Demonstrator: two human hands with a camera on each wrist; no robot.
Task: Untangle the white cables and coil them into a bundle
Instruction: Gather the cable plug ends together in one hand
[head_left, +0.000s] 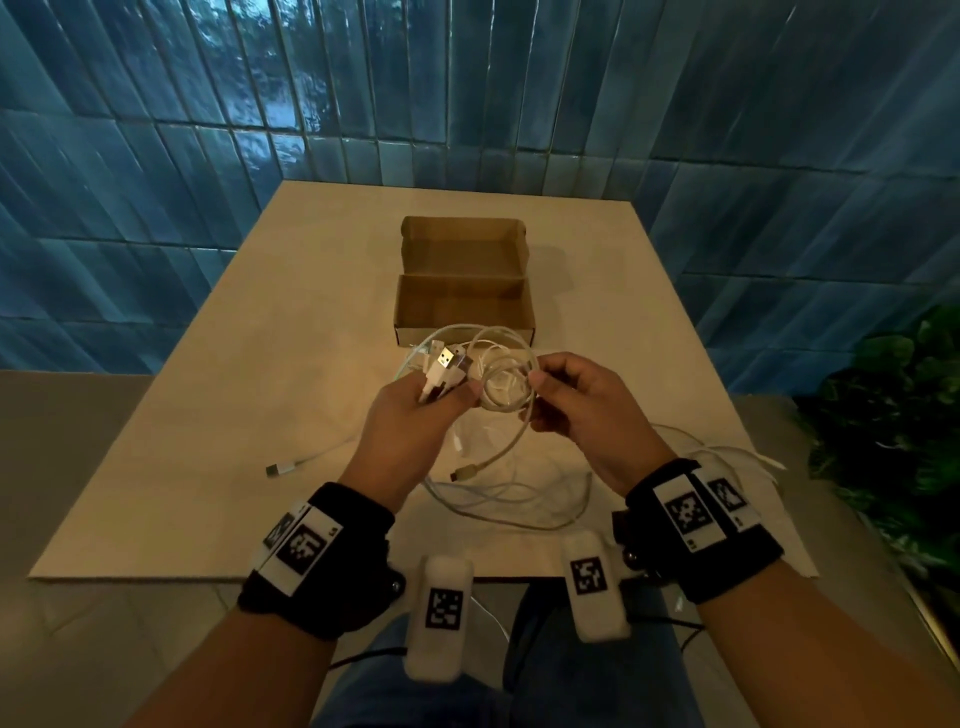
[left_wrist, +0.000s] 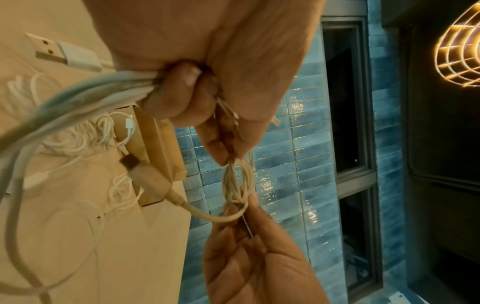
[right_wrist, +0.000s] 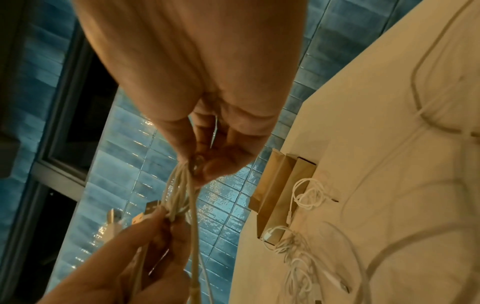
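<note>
You are mid-coiling: your left hand (head_left: 410, 415) grips the plug ends, your right hand (head_left: 582, 400) pinches the cable coil (head_left: 501, 374) above the desk's (head_left: 208, 415) middle, so next wind in the slack by its near edge.

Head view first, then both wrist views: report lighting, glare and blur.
Head view: dim, sharp on the USB plug, blue tiled wall bowed by the lens. Left wrist view: caged lamp glares; cables near the lens smear. Right wrist view: right hand soft, tiles glint.

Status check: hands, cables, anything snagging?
Left hand grips plug ends. Right hand pinches the coil. Loose cable trails on table, uncoiled.
</note>
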